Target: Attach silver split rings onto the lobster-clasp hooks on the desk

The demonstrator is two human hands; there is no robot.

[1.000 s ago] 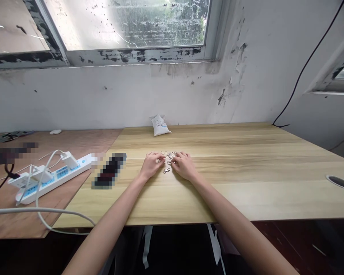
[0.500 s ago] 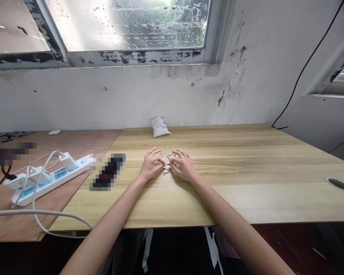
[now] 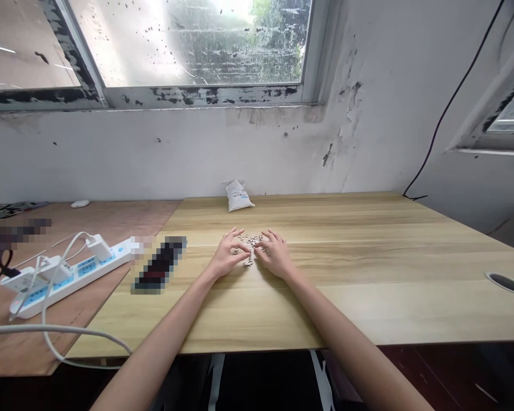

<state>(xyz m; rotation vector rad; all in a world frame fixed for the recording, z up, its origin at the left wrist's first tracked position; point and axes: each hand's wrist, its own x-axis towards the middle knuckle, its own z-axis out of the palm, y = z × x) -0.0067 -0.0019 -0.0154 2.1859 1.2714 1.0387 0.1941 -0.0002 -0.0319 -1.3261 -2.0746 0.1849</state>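
Observation:
My left hand (image 3: 228,255) rests on the wooden table with thumb and forefinger brought close together over small metal parts. Facing it, my right hand (image 3: 274,255) also has thumb and forefinger drawn together, a short gap from the left fingertips. What either pinch holds is too small to make out. Between and behind the hands lies a loose pile of small silvery clasps and rings (image 3: 253,241). One metal clasp (image 3: 247,264) lies nearer to me, just below the fingertips.
A white printed packet (image 3: 239,196) stands at the table's back by the wall. Left of my hands lies a blurred dark object (image 3: 160,264). A white power strip (image 3: 75,279) with plugs and cables sits on the brown board (image 3: 154,212). A round cable hole (image 3: 506,282) is at far right.
The fingertips of both hands have moved slightly apart from where they nearly met over a small part. The whole view has shifted a little as the head moved.

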